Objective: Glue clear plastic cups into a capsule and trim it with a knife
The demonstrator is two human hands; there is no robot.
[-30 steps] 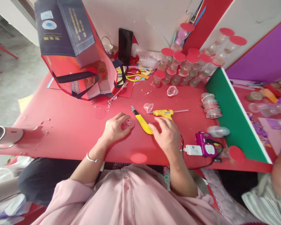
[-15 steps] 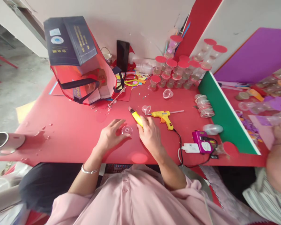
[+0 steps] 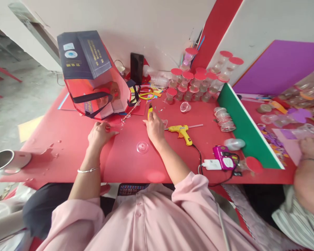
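Observation:
My left hand (image 3: 99, 135) is at the left middle of the red table, its fingers and thumb closed at the edge of a thin red disc (image 3: 114, 129); the disc blends with the tabletop. My right hand (image 3: 155, 128) grips a yellow utility knife (image 3: 150, 112), its dark tip pointing toward the wall. Between my forearms lies a small clear plastic cup (image 3: 142, 147). Another clear cup (image 3: 164, 122) is partly hidden behind my right hand. Just right of that hand lies a yellow glue gun (image 3: 181, 132) with a glue stick in its back.
A dark blue and red bag (image 3: 86, 69) stands at the back left, near yellow-handled scissors (image 3: 146, 96). Several red-capped hourglass shapes (image 3: 191, 85) stand by a green divider (image 3: 248, 129). Stacked lids (image 3: 225, 119), a purple power box (image 3: 222, 157) and a metal mug (image 3: 10, 161) are around. Another person's arm (image 3: 310, 174) is at right.
My left hand has left the small clear cup and moved left to the red disc. My right hand, still holding the utility knife, has moved forward and slightly left.

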